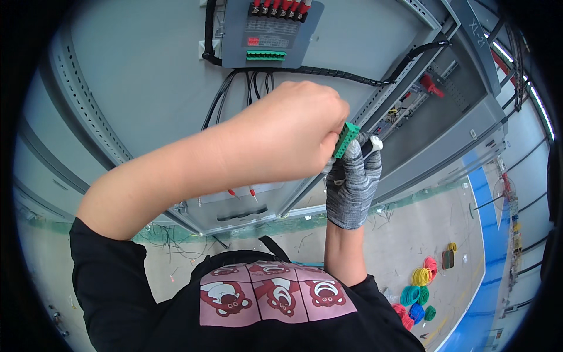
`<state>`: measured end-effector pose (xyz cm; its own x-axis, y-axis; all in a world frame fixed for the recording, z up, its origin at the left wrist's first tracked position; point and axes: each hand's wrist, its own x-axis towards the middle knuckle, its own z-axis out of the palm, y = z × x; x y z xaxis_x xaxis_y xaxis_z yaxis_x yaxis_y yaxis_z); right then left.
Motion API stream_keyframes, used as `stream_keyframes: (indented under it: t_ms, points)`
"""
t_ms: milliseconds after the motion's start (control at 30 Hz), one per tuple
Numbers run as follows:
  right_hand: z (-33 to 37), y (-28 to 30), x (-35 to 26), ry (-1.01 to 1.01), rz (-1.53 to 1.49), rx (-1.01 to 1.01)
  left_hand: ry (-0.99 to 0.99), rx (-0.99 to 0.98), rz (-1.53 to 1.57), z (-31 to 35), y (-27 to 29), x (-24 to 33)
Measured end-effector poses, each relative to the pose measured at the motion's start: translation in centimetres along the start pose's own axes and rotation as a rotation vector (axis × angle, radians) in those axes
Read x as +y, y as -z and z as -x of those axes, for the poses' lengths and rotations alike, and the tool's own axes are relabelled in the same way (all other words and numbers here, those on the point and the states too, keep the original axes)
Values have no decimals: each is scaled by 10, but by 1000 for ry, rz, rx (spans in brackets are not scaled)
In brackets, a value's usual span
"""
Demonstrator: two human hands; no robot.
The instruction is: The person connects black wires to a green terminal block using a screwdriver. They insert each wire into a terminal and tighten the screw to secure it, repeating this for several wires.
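My bare left hand (305, 126) reaches across to the right with its fingers closed at a green terminal block connector (347, 139). Its fingertips are mostly hidden behind the hand. My right hand (354, 188), in a grey knitted glove, comes up from below and grips the same connector from the other side. A small white-tipped object (374, 145) with a dark part sticks out between the gloved fingers; its kind is unclear. Above both hands, a grey device (270, 35) on the cabinet panel carries a green socket strip (265, 56) and red-sleeved wires (284, 7) along its top.
Black wires (223, 97) hang below the device, and a sleeved black harness (346, 75) runs right across the panel. Perforated rails (88, 88) edge the open grey cabinet. On the floor at lower right lie several coloured wire coils (421, 277); wire scraps (170, 240) lie at left.
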<state>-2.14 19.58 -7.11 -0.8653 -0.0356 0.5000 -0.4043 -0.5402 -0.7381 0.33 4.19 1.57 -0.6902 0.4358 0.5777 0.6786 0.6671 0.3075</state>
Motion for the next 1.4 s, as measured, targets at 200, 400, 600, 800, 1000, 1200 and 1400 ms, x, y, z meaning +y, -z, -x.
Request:
stream_keyframes:
  t_ms: [200, 400, 600, 800, 1000, 1200, 1400]
  points:
    - [-1, -1, -2, 7, -12, -2, -83, 176, 21, 3, -10, -1]
    - [-9, -3, -4, -56, -27, 5, 97, -47, 110, 0, 14, -2]
    - [-6, -3, -8, -120, -82, -10, -120, 70, 34, 5, 8, -6]
    - [-6, -4, -11, -95, -63, -48, -89, 43, 69, 0, 8, -4]
    - [-11, 1, -6, -106, -72, -53, 53, -65, 136, -7, 9, -3]
    - [-12, 0, -1, -186, -112, 3, -173, 167, -23, 9, 28, -11]
    - [-11, 10, 9, -136, -76, 14, -157, 148, -128, 56, 71, -15]
